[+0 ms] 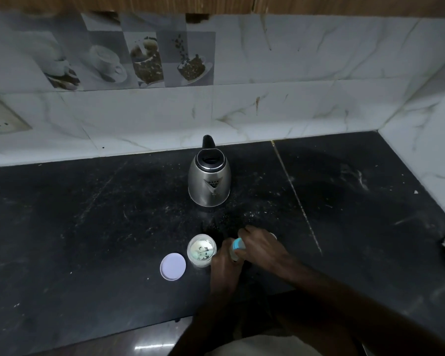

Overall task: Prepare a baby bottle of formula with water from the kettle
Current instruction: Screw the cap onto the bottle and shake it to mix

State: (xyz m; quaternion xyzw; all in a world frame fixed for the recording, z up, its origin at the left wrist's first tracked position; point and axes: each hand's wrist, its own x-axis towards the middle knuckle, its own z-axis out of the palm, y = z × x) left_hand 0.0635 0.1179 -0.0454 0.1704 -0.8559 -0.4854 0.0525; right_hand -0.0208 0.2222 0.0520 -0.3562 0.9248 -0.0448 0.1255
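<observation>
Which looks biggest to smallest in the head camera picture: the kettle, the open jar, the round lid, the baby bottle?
1. kettle, clearly largest.
2. open jar and round lid: nearly alike, so no ranking.
baby bottle: mostly hidden by the left hand and right hand that grip it, so unsure.

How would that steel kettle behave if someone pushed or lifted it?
The kettle is widest near its base, so a push would probably slide it, not tip it. Its shiny metal body looks rigid, likely slick; the black handle seems the safer grip.
</observation>
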